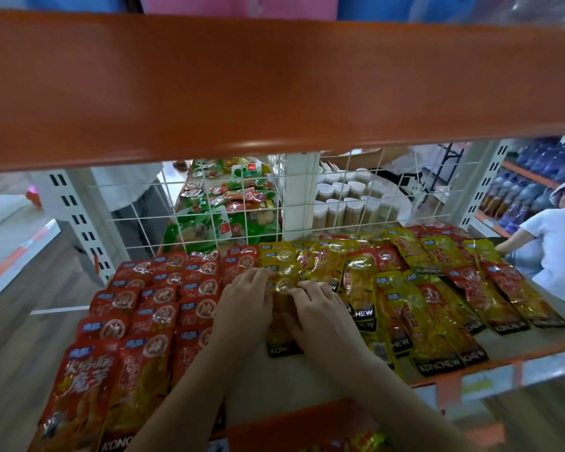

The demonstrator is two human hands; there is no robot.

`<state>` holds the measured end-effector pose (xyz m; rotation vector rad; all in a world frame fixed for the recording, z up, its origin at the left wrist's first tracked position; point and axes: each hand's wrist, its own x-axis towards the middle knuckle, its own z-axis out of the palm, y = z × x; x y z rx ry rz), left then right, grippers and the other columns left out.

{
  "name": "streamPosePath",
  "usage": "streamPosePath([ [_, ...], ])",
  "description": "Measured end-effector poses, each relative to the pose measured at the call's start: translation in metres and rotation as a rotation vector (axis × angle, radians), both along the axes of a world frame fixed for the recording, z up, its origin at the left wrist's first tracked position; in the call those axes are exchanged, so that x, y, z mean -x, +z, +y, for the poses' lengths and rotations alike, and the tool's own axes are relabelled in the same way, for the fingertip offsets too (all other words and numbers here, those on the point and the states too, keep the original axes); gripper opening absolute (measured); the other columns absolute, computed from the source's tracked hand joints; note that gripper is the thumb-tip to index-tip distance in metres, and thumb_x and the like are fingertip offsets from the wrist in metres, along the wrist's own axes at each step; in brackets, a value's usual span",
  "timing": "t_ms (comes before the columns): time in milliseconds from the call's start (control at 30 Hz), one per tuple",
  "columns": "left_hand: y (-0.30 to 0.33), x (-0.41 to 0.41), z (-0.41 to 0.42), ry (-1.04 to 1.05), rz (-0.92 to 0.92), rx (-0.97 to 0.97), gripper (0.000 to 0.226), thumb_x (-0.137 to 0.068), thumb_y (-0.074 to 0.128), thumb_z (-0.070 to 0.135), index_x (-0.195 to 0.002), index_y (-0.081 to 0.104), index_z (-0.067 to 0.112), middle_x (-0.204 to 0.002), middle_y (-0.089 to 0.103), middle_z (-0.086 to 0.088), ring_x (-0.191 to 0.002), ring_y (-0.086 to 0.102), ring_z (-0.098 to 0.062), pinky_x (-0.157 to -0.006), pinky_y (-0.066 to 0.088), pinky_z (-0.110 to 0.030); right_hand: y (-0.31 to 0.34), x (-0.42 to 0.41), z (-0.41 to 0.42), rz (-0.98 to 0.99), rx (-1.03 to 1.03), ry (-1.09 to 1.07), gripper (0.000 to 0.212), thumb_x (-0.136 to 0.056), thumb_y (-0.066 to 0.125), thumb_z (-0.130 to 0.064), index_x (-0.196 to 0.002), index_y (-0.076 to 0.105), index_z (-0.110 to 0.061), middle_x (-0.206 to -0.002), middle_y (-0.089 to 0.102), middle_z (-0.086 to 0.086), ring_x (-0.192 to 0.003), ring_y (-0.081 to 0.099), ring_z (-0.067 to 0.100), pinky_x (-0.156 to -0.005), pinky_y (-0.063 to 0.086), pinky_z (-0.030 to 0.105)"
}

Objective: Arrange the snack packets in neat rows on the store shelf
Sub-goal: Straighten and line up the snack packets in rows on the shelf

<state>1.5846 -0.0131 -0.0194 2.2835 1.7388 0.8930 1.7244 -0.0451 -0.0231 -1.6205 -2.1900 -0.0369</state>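
Note:
Red snack packets (159, 305) lie in overlapping rows on the left of the shelf (310, 370). Yellow snack packets (402, 295) are spread loosely over the middle and right, mixed with some red ones. Both of my hands rest on one yellow packet (282, 334) at the shelf's middle. My left hand (243, 308) presses its left edge with fingers flat. My right hand (317, 313) lies on its right side, fingertips at the packet's upper part near the left hand's fingertips.
An orange shelf beam (274, 86) hangs low overhead. A white wire grid (242, 203) backs the shelf, with green packets (222, 207) and white-capped jars (346, 203) behind it. A person in white (555, 243) crouches at the right. Price tags (480, 383) line the shelf's front edge.

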Motion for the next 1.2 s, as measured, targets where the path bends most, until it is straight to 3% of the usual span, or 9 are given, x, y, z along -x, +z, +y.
streamPosePath([
  [200, 0.005, -0.002, -0.005, -0.001, -0.024, -0.011, 0.030, -0.093, 0.045, 0.012, -0.120, 0.059, 0.015, -0.119, 0.061, 0.000, -0.106, 0.057, -0.017, -0.088, 0.047, -0.035, 0.012, -0.025, 0.000, 0.068, -0.067, 0.034, 0.021, -0.092, 0.052, -0.023, -0.107, 0.065, -0.015, -0.103, 0.063, -0.001, -0.097, 0.056, 0.016, -0.089, 0.046, 0.027],
  [367, 0.019, -0.011, -0.007, -0.038, 0.017, -0.055, 0.028, -0.092, 0.049, 0.012, -0.116, 0.061, 0.018, -0.114, 0.065, 0.003, -0.100, 0.061, -0.017, -0.083, 0.048, -0.034, 0.018, -0.057, 0.011, 0.068, -0.068, -0.017, 0.020, -0.091, 0.055, -0.021, -0.107, 0.066, -0.015, -0.103, 0.063, -0.002, -0.098, 0.056, 0.015, -0.089, 0.049, 0.029],
  [567, 0.031, -0.047, -0.004, -0.124, 0.104, -0.029, 0.031, -0.095, 0.044, 0.020, -0.124, 0.055, 0.022, -0.122, 0.060, 0.005, -0.110, 0.056, -0.013, -0.088, 0.047, -0.030, 0.010, -0.079, 0.021, 0.104, -0.047, -0.027, 0.024, -0.091, 0.049, -0.025, -0.101, 0.068, -0.015, -0.101, 0.063, -0.002, -0.101, 0.055, 0.016, -0.088, 0.049, 0.035],
  [800, 0.017, -0.094, 0.005, 0.043, 0.077, 0.026, 0.034, -0.095, 0.043, 0.022, -0.129, 0.047, 0.017, -0.127, 0.053, -0.001, -0.120, 0.047, -0.019, -0.098, 0.038, -0.032, 0.000, -0.086, 0.018, 0.201, -0.061, -0.033, 0.041, -0.090, 0.030, -0.031, -0.099, 0.067, -0.016, -0.105, 0.062, -0.003, -0.104, 0.055, 0.015, -0.089, 0.049, 0.033],
  [967, 0.011, -0.109, 0.011, 0.143, 0.078, 0.080, 0.042, -0.098, 0.038, 0.031, -0.137, 0.037, 0.017, -0.137, 0.045, -0.003, -0.129, 0.039, -0.020, -0.105, 0.030, -0.032, -0.001, -0.086, 0.019, 0.238, -0.042, -0.035, 0.042, -0.090, 0.029, -0.032, -0.099, 0.067, -0.016, -0.106, 0.063, -0.004, -0.103, 0.055, 0.015, -0.091, 0.047, 0.031],
  [1100, 0.004, -0.107, 0.012, 0.108, 0.108, 0.091, 0.044, -0.098, 0.035, 0.036, -0.139, 0.035, 0.020, -0.143, 0.040, 0.001, -0.132, 0.037, -0.018, -0.109, 0.025, -0.033, 0.000, -0.086, 0.018, 0.271, -0.024, -0.033, 0.047, -0.090, 0.026, -0.037, -0.100, 0.066, -0.016, -0.108, 0.063, -0.004, -0.105, 0.054, 0.013, -0.095, 0.044, 0.029],
  [1200, 0.001, -0.104, 0.012, 0.082, 0.099, 0.073, 0.043, -0.097, 0.036, 0.037, -0.137, 0.037, 0.023, -0.142, 0.040, 0.005, -0.131, 0.037, -0.015, -0.108, 0.024, -0.031, 0.001, -0.087, 0.018, 0.286, -0.018, -0.046, 0.036, -0.093, 0.034, -0.032, -0.099, 0.065, -0.015, -0.108, 0.061, -0.004, -0.105, 0.053, 0.012, -0.094, 0.043, 0.027],
])
